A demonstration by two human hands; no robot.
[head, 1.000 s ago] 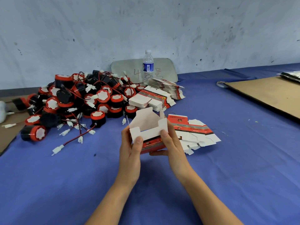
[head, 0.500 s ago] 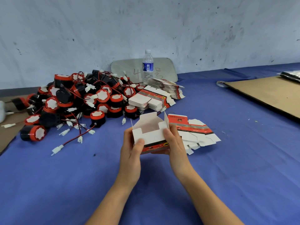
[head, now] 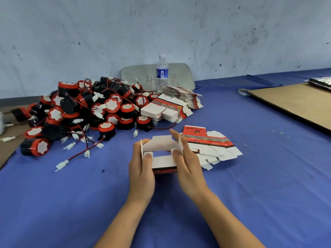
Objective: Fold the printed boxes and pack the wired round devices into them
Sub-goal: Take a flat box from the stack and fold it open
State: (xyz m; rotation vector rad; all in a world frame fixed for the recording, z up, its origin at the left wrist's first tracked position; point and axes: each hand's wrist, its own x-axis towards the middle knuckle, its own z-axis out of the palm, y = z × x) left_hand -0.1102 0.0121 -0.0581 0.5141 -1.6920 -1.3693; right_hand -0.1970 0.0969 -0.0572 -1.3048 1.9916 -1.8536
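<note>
Both hands are on the half-formed printed box (head: 162, 159), held just above the blue cloth (head: 250, 185) in the middle of the view. The left hand (head: 141, 172) wraps the box's nine o'clock side, fingers curled behind and thumb pressed on the white front wall. The right hand (head: 189, 167) grips the three o'clock side, its thumb on the front wall too and its index finger stretched up along the raised side flap. The box's top is open, white inside, with a red printed strip showing under the thumbs.

Just beside the right hand, at three o'clock, lies a loose spread of flat box blanks (head: 215, 147), partly hidden by its fingers. At twelve o'clock sits a stack of flat boxes (head: 164, 110), with a fanned stack (head: 182, 95) behind it. The heap of wired round devices (head: 86, 111) fills ten o'clock, red-capped and black, wires trailing towards the hands. A water bottle (head: 162, 72) stands far out at twelve; a cardboard sheet (head: 295, 102) lies at two.
</note>
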